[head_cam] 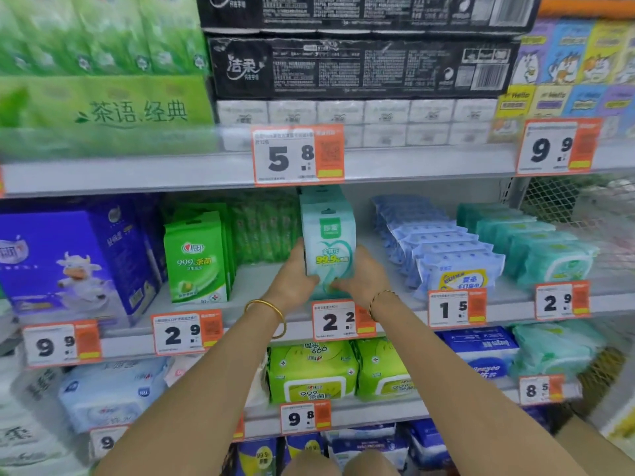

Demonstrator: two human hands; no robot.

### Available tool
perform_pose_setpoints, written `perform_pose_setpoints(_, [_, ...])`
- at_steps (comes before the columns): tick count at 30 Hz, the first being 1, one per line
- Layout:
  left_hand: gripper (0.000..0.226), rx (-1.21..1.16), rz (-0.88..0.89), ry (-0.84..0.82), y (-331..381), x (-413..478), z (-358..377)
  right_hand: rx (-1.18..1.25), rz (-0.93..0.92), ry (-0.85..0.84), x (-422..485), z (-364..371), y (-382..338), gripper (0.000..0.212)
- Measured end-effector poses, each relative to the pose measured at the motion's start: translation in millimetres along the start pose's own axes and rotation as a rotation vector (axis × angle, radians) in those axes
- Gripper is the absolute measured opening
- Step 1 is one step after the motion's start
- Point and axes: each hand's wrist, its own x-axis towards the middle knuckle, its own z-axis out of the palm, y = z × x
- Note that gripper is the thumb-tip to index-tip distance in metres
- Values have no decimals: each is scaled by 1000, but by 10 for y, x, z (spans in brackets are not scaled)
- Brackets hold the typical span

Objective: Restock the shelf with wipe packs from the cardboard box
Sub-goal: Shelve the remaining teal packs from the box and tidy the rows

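A row of upright mint-and-white wipe packs [328,242] stands on the middle shelf [254,304], above the 2.2 price tag [335,321]. My left hand [295,280] grips the front pack's left side. On the pack's right side and lower edge sits my right hand [360,280], so both hands hold the same pack. More packs of the same kind line up behind it. The cardboard box is not in view.
Green wipe packs [197,259] stand to the left, blue packs [443,255] and teal packs [536,249] to the right. A purple carton [68,262] fills the far left. Tissue bundles sit on the shelf above, larger wipe packs [312,372] below.
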Motion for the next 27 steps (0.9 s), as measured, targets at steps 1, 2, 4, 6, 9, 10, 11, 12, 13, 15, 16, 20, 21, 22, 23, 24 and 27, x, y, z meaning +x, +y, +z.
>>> perform_pose_setpoints(1, [64,-89,-24,1,10,10,-18,108,26,-41,-9,-29,-2,59])
perform_pose_setpoints(2, [64,-223,-72,27,22,45,-38,241,51,-56,-4,-55,-8,62])
perform_pose_setpoints(4, [66,-486,-214,100,26,136,-58,573,174,-51,13,-115,-49,52])
perform_pose_setpoints(6, [60,-621,-287,120,60,196,-40,801,231,-59,36,-136,-124,19])
perform_pose_setpoints(9, [62,-718,-349,70,149,229,43,970,246,-157,170,-72,-127,53])
perform_pose_setpoints(10, [65,-742,-358,41,162,250,76,979,243,-166,150,-57,-159,62])
perform_pose_setpoints(11, [67,-787,-360,10,161,275,100,974,249,-178,158,-39,-149,67])
perform_pose_setpoints(12, [68,-796,-359,9,157,291,102,1003,263,-182,181,-19,-129,70])
perform_pose_setpoints(13, [69,-804,-349,30,157,289,104,1013,260,-189,172,-9,-123,72])
perform_pose_setpoints(15, [68,-780,-341,29,197,253,100,984,232,-178,136,-17,-138,73])
perform_pose_setpoints(16, [67,-743,-330,35,254,187,101,973,230,-144,107,-27,-166,74])
perform_pose_setpoints(20, [51,-582,-158,232,305,-65,-123,740,81,326,-152,-22,-351,57])
perform_pose_setpoints(21, [49,-531,-74,343,226,-100,-218,711,-23,405,-285,5,-451,49])
perform_pose_setpoints(22, [44,-491,0,466,142,-153,-327,695,-107,431,-394,71,-547,44])
perform_pose_setpoints(23, [39,-448,69,603,62,-219,-445,690,-159,413,-486,168,-643,42])
perform_pose_setpoints(24, [35,-396,116,735,-2,-296,-557,675,-191,363,-532,298,-727,42])
perform_pose_setpoints(27, [43,-238,141,1040,-144,-455,-902,584,-192,151,-534,686,-1004,44])
